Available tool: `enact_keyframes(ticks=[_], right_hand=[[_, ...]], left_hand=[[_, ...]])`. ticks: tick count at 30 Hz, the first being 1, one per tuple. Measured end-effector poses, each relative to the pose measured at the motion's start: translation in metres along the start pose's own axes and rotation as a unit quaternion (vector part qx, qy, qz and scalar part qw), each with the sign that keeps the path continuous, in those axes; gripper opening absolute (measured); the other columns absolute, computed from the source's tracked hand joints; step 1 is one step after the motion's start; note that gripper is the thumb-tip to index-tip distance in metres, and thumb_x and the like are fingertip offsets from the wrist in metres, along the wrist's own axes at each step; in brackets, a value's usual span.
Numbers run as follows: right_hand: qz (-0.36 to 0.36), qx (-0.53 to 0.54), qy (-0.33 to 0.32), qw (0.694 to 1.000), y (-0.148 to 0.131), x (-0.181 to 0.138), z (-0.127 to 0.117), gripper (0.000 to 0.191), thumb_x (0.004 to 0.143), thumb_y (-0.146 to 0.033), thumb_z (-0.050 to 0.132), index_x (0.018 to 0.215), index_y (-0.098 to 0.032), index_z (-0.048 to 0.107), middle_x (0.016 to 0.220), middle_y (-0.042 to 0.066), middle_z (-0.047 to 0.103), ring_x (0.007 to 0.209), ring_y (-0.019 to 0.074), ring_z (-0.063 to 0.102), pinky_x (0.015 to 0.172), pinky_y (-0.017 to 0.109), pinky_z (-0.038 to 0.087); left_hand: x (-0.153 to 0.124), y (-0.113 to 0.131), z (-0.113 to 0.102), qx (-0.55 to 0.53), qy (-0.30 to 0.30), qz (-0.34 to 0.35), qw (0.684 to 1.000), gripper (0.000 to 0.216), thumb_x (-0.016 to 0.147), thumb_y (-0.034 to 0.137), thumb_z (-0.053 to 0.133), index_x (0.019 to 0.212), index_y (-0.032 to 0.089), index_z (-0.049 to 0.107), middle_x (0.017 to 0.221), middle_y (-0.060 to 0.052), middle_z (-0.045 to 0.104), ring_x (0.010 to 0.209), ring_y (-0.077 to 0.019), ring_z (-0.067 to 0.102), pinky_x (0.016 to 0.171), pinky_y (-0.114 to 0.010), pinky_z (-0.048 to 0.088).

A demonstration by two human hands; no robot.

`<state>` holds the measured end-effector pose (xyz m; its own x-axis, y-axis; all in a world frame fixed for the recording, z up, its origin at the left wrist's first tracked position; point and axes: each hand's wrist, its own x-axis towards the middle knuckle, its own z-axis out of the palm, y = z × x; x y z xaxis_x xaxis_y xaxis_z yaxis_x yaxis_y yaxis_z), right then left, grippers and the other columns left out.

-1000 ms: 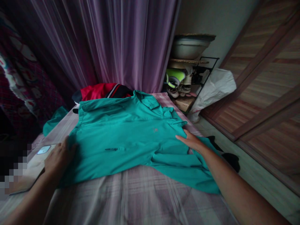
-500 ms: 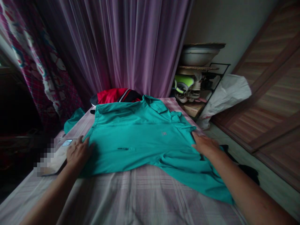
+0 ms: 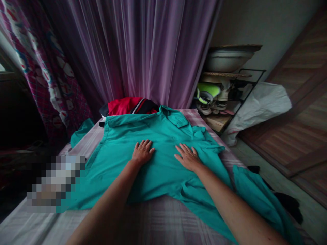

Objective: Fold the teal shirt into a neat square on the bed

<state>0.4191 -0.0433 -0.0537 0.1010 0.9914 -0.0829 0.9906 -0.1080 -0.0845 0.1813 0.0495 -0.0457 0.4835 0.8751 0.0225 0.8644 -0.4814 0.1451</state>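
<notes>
A teal jacket (image 3: 120, 131) lies spread over the bed or table, its collar toward the right and one sleeve stretching to the lower right. My left hand (image 3: 143, 151) rests flat on the middle of the jacket, fingers spread, holding nothing. To its right, my right hand (image 3: 188, 157) also lies flat on the cloth with fingers apart. Slight wrinkles run across the fabric around both hands. My right forearm passes over the near sleeve and hides part of it.
Red and black clothing (image 3: 125, 105) is heaped at the far edge. At the left edge sits a pixelated object (image 3: 55, 183). Purple curtains (image 3: 153, 51) hang behind. On the right stand a shoe rack (image 3: 227, 75), a white bag (image 3: 263, 105) and a wooden door (image 3: 293, 136).
Both hands have moved inward from the jacket's left and right edges to its middle. The jacket's lower left part now reaches further toward me. The view has shifted slightly left.
</notes>
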Motion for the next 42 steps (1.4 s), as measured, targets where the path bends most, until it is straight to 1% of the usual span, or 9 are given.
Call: enact_keyframes(ticks=[5,9,12,16,19,30,34,39,42], right_hand=[[0.02,0.013,0.03,0.999,-0.025,0.012,-0.014,0.06,0.1,-0.048,0.03,0.154,-0.021,0.035,0.162,0.012,0.029,0.148,0.0287,0.027,0.117,0.06,0.018],[-0.068,0.023,0.073,0.995,-0.048,0.031,-0.017,0.058,0.101,-0.047,0.029,0.155,-0.026,0.032,0.163,0.008,0.027,0.15,0.0249,0.024,0.12,0.056,0.015],[-0.075,0.003,0.023,0.997,-0.026,0.038,-0.01,0.057,0.101,-0.046,0.029,0.154,-0.026,0.034,0.163,0.005,0.026,0.15,0.0222,0.023,0.121,0.053,0.014],[0.098,-0.04,0.032,0.994,0.04,0.036,0.0,0.057,0.101,-0.043,0.025,0.155,-0.024,0.032,0.163,0.006,0.025,0.149,0.0231,0.024,0.12,0.054,0.017],[0.143,-0.063,0.056,0.986,0.07,0.033,0.005,0.057,0.101,-0.044,0.024,0.154,-0.024,0.034,0.163,0.007,0.027,0.149,0.0238,0.026,0.119,0.054,0.018],[0.129,-0.064,0.093,0.985,0.071,0.032,0.011,0.059,0.101,-0.048,0.021,0.151,-0.024,0.04,0.161,0.008,0.034,0.146,0.0243,0.03,0.117,0.052,0.022],[0.133,-0.06,0.088,0.985,0.07,0.033,0.01,0.059,0.1,-0.048,0.022,0.151,-0.024,0.039,0.161,0.008,0.033,0.146,0.0239,0.03,0.117,0.051,0.022],[0.135,-0.061,0.089,0.985,0.07,0.034,0.013,0.059,0.1,-0.047,0.022,0.151,-0.024,0.039,0.16,0.008,0.034,0.146,0.024,0.03,0.117,0.051,0.022],[0.137,-0.061,0.075,0.986,0.07,0.034,0.009,0.058,0.1,-0.046,0.022,0.152,-0.024,0.038,0.161,0.008,0.032,0.146,0.0238,0.029,0.117,0.051,0.021]], left_hand=[[-0.003,-0.005,0.005,0.019,0.009,0.004,1.0,0.059,0.101,0.049,0.03,0.152,0.02,0.038,0.16,-0.007,0.034,0.149,-0.0287,0.027,0.121,-0.055,0.021],[-0.003,-0.002,0.007,0.042,0.018,0.001,0.999,0.059,0.101,0.049,0.031,0.153,0.022,0.037,0.16,-0.007,0.034,0.149,-0.0281,0.028,0.12,-0.054,0.023],[-0.002,-0.003,0.009,0.046,0.021,-0.003,0.999,0.059,0.101,0.049,0.029,0.153,0.023,0.037,0.16,-0.007,0.035,0.148,-0.027,0.029,0.12,-0.053,0.024],[-0.001,-0.004,0.011,0.043,0.022,-0.01,0.999,0.059,0.101,0.049,0.026,0.153,0.024,0.036,0.16,-0.005,0.035,0.149,-0.0256,0.028,0.121,-0.051,0.024],[-0.002,-0.005,0.012,0.039,0.023,-0.015,0.999,0.058,0.101,0.049,0.025,0.153,0.025,0.036,0.16,-0.004,0.035,0.149,-0.0249,0.029,0.121,-0.05,0.023],[-0.001,-0.002,-0.001,0.019,-0.034,-0.027,0.999,0.062,0.1,0.05,0.028,0.155,0.021,0.031,0.162,-0.005,0.028,0.15,-0.0265,0.024,0.121,-0.053,0.02],[-0.021,-0.039,-0.003,0.039,-0.009,-0.053,0.998,0.061,0.1,0.051,0.027,0.155,0.024,0.031,0.163,-0.005,0.028,0.151,-0.026,0.023,0.121,-0.053,0.019],[-0.062,-0.134,-0.008,0.063,0.004,-0.135,0.989,0.057,0.101,0.047,0.029,0.154,0.027,0.034,0.163,-0.005,0.027,0.15,-0.0272,0.023,0.12,-0.056,0.021],[-0.076,-0.175,-0.01,0.066,0.023,-0.154,0.986,0.056,0.1,0.044,0.032,0.153,0.025,0.036,0.162,-0.007,0.031,0.15,-0.0271,0.026,0.12,-0.052,0.023]])
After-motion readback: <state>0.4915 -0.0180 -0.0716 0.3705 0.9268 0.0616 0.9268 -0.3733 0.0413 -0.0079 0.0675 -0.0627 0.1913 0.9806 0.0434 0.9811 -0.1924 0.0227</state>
